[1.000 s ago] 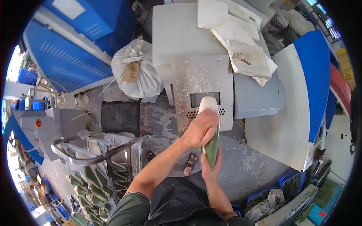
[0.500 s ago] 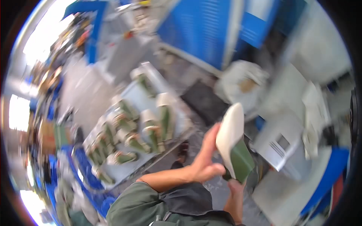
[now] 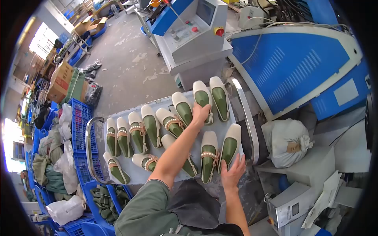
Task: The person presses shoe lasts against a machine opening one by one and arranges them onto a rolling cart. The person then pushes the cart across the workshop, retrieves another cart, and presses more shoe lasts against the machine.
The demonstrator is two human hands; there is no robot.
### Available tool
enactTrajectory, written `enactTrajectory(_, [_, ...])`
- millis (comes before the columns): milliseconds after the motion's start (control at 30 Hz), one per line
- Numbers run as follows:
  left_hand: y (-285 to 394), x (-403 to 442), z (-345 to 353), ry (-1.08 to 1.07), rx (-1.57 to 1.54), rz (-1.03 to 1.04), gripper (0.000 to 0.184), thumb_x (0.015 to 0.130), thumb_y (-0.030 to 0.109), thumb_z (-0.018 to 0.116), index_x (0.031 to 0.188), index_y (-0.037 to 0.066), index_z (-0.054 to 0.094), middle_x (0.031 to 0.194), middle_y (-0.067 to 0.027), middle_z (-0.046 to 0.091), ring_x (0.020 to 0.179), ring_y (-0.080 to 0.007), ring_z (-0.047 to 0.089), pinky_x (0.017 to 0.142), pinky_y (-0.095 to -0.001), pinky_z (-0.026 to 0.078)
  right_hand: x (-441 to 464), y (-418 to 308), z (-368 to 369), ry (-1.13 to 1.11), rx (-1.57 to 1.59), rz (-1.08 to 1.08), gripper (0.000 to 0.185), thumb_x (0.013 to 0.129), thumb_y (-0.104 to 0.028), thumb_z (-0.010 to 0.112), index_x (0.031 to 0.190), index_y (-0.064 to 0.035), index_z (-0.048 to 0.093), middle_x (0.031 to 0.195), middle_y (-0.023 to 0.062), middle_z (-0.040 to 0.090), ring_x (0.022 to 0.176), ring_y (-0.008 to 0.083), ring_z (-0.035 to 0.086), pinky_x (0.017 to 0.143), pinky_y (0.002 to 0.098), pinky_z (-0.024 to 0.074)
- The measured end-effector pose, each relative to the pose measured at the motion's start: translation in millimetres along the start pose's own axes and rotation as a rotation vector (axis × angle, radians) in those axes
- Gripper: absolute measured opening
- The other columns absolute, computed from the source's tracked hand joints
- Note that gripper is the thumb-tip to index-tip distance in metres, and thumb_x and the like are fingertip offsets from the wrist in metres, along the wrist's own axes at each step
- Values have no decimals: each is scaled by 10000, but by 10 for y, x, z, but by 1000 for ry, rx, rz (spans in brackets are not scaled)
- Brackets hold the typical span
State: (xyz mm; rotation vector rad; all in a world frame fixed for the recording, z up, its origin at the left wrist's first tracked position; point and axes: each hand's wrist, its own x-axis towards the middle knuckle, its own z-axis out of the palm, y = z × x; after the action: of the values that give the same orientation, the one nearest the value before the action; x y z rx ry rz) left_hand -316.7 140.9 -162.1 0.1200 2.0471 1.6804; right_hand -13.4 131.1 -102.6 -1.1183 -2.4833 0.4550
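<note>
Cream shoes with green inserts stand in rows on a pale cart top [image 3: 136, 173]; several have pearl straps. My left hand [image 3: 201, 114] reaches across the cart, its fingers closed at the back of a shoe [image 3: 201, 89] in the far row. Beside it stands another plain shoe [image 3: 219, 93]. At the near right corner, my right hand [image 3: 233, 173] has its fingers spread by the heel end of a plain shoe [image 3: 230, 143], the thumb close against it. A pearl-strapped shoe [image 3: 209, 151] is just left of that one.
Curved metal rails [image 3: 247, 118] bound the cart's sides. Beyond it is a grey control console [image 3: 193, 43], with a blue machine cabinet [image 3: 291, 67] at the right. A white sack [image 3: 287, 143] lies right of the cart. Blue crates [image 3: 80, 129] stand at the left.
The view has swung from the grey machine to the cart. The shoe earlier between my hands is no longer held up; my left hand is now at a far-row shoe, and my right hand has opened.
</note>
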Motion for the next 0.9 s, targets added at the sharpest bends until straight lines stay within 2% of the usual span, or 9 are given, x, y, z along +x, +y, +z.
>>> enactTrajectory(133, [171, -327, -205, -175, -28, 166, 498, 881, 335, 616, 1140, -81, 526, 1188, -245, 569, 1038, -327, 586, 904, -409, 445, 439, -495, 115, -196, 600, -282, 420, 853, -34, 595, 1242, 71, 478, 1105, 235, 586, 1022, 396, 553, 886, 440, 447])
enactTrajectory(200, [216, -598, -552, 127, 431, 427, 460, 901, 257, 592, 1239, -44, 515, 1098, -149, 587, 1003, -242, 551, 895, -342, 428, 868, -781, 576, -302, 577, -268, 488, 843, -90, 615, 1266, 85, 446, 1141, 255, 567, 1050, 414, 540, 922, 457, 437])
enactTrajectory(267, [215, -917, -907, 294, 614, 472, 472, 899, 240, 602, 1258, -47, 496, 1132, -160, 572, 1068, -243, 544, 922, -351, 423, 1138, -976, 1276, -439, 426, -315, 585, 830, -199, 644, 1280, 96, 414, 1182, 274, 549, 1090, 421, 527, 956, 461, 429])
enactTrajectory(367, [-213, -1048, -1298, 251, 1081, 744, 458, 890, 233, 622, 1241, -40, 508, 1192, -142, 561, 1155, -250, 517, 961, -368, 418, 1323, -1316, 1494, -451, 334, -227, 656, 804, -254, 642, 1330, 54, 401, 1169, 285, 571, 1072, 419, 560, 952, 483, 427])
enactTrajectory(467, [-206, -951, -1587, -141, 278, 272, 536, 898, 259, 626, 1325, -10, 444, 1365, -147, 469, 1260, -280, 458, 1020, -380, 400, 1352, -1254, 1655, -478, 505, -209, 649, 800, -236, 654, 1335, 42, 413, 1178, 260, 588, 1074, 378, 581, 945, 429, 449])
enactTrajectory(567, [233, -894, -1473, 256, -245, 173, 658, 899, 263, 635, 1415, -2, 325, 1417, -177, 416, 1292, -313, 433, 1048, -392, 379, 1461, -1195, 705, -793, 888, -126, 649, 795, -198, 672, 1347, 28, 417, 1139, 224, 617, 1033, 332, 607, 918, 382, 463])
enactTrajectory(633, [677, -995, -1305, 114, -379, 302, 728, 892, 237, 647, 1448, -3, 242, 1412, -195, 403, 1273, -312, 454, 1014, -396, 428, 1201, -1006, 220, -628, 853, -274, 681, 767, -145, 713, 1358, 24, 419, 1194, 206, 590, 1072, 288, 585, 926, 353, 445])
enactTrajectory(700, [1089, -1289, -1004, -242, -602, 391, 691, 884, 204, 642, 1441, 28, 273, 1398, -210, 406, 1258, -329, 471, 989, -412, 460, 858, -822, -285, -499, 870, -376, 723, 728, -133, 739, 1356, 13, 413, 1280, 251, 513, 1123, 376, 537, 969, 407, 418])
enactTrajectory(900, [1460, -2245, 414, -653, -854, 198, 541, 890, 120, 617, 1372, 60, 381, 1274, -196, 523, 1096, -333, 594, 890, -464, 533, -151, 402, -1419, -164, 876, -295, 816, 737, -203, 800, 1387, 38, 371, 1405, 241, 416, 1309, 369, 406, 1069, 407, 326])
